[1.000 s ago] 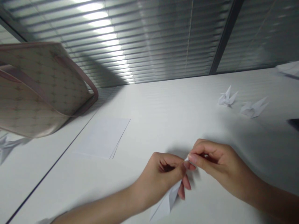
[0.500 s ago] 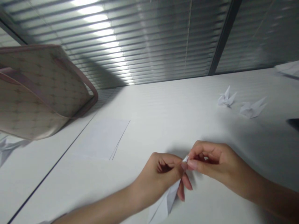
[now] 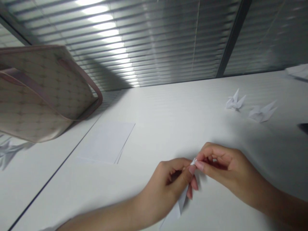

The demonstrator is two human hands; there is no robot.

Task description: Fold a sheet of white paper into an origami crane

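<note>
1. Folded white paper (image 3: 179, 205) has swung narrower since the earlier frame, its tail now slimmer below the hands.
2. Head view: left hand (image 3: 163, 183) and right hand (image 3: 225, 168), both closed narrow, pinch its tip between their fingertips, down and right of the paper sheets (image 3: 106, 142) on the white table (image 3: 168, 109).
3. From those sheets, a beige patterned tote bag (image 3: 40, 93) hangs up-left; two origami cranes (image 3: 235, 101) sit well right.

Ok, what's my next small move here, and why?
Probably pinch and crease the pointed tip of the white folded paper with your right hand: the tip pokes out between your fingers, while your left hand grips the paper's lower part.
</note>
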